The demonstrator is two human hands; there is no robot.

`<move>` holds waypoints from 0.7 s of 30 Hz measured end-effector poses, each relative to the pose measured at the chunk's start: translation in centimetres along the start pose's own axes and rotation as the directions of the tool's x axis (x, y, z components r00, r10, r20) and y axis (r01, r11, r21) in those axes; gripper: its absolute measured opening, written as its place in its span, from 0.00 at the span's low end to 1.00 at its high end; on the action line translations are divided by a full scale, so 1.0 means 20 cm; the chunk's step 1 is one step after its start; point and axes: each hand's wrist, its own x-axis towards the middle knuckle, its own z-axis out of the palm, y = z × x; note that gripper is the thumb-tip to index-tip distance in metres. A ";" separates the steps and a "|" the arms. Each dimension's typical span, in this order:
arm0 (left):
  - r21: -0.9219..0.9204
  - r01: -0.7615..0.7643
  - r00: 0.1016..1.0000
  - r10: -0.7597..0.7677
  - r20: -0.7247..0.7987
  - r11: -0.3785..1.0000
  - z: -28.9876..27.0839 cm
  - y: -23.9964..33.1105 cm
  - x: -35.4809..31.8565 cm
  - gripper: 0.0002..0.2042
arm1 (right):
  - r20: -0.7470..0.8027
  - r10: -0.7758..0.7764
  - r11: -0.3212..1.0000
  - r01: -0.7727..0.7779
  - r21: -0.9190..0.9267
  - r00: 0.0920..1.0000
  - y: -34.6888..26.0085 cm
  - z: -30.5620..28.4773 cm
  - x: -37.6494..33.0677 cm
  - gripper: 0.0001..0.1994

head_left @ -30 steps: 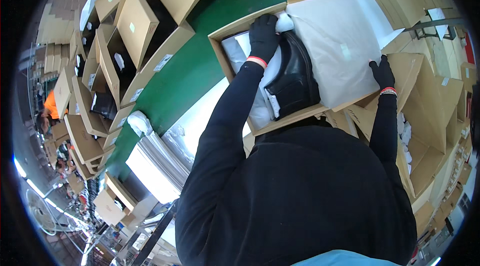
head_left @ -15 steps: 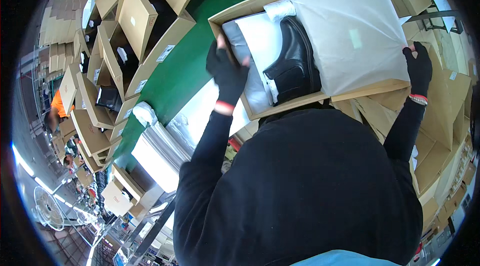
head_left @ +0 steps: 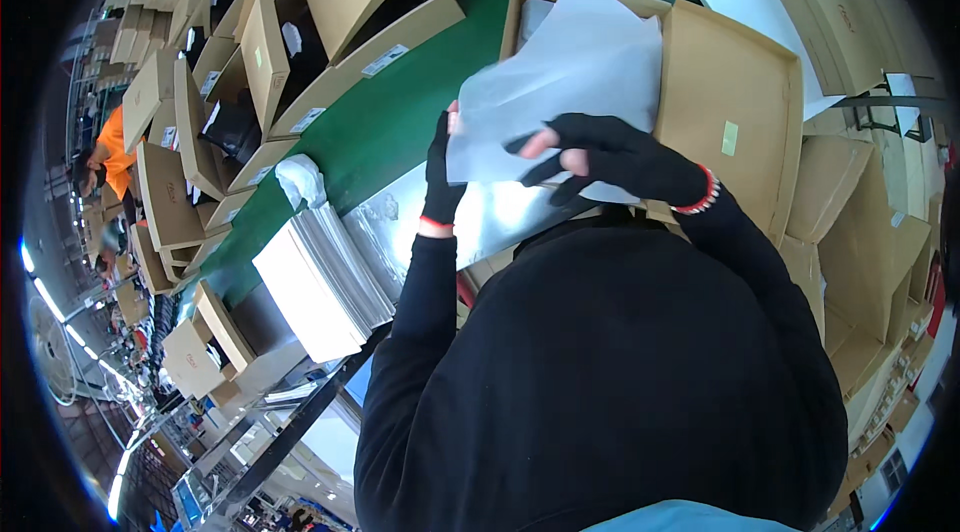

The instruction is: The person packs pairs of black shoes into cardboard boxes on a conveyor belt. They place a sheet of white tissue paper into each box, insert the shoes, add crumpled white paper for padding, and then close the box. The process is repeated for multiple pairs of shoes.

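— Over the open box, what do you see?

— I see a big sheet of white paper (head_left: 560, 82). It covers most of the open cardboard box (head_left: 745, 102), so I cannot tell what lies under it. The box sits on the green belt (head_left: 390, 122), right in front of the person.

— What are the hands doing?

— Both wear black gloves with the fingertips cut off. The right hand (head_left: 610, 157) lies on the near edge of the paper, fingers spread wide. The left hand (head_left: 443, 167) pinches the paper's left edge, thumb on top. The two hands are a little apart, both on the same sheet.

— And around that?

— Just left of the left hand is a stack of shiny clear bags (head_left: 335, 267) with a crumpled white wad (head_left: 300, 177) beside it. Farther left, more open boxes (head_left: 270, 52) line the belt. Far off at the left edge, a person in orange (head_left: 110, 152) stands.
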 end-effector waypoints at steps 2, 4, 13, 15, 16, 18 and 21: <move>-0.176 0.087 0.996 -0.084 0.021 0.981 0.05 0.28 -0.09 0.33 | -0.072 -0.035 0.974 0.018 -0.227 0.997 0.03 -0.09 -0.10 0.13; -0.058 0.061 0.998 -0.061 -0.004 0.996 0.06 0.33 -0.16 0.35 | -0.262 0.049 0.812 -0.191 -0.551 0.964 0.10 -0.15 -0.20 0.14; 0.605 -0.124 0.932 0.301 -0.200 0.786 0.07 0.27 -0.02 0.41 | -0.222 -0.222 0.493 -0.087 -0.865 0.950 0.49 -0.31 -0.12 0.19; 0.635 -0.140 0.933 0.317 -0.173 0.760 0.07 0.27 -0.02 0.41 | -0.100 -0.487 0.253 0.031 -0.967 0.868 0.44 -0.44 0.07 0.19; 0.639 -0.133 0.941 0.298 -0.158 0.758 0.08 0.26 -0.03 0.42 | -0.084 -0.486 0.187 0.010 -0.982 0.870 0.42 -0.51 0.15 0.20; 0.694 -0.167 0.931 0.345 -0.123 0.700 0.11 0.27 -0.06 0.40 | -0.250 -0.136 0.106 -0.237 -0.966 0.959 0.37 -0.60 0.33 0.22; 0.791 -0.264 0.867 0.495 -0.056 0.552 0.16 0.27 -0.10 0.30 | -0.094 -0.263 -0.235 -0.159 -0.959 0.960 0.42 -0.73 0.51 0.27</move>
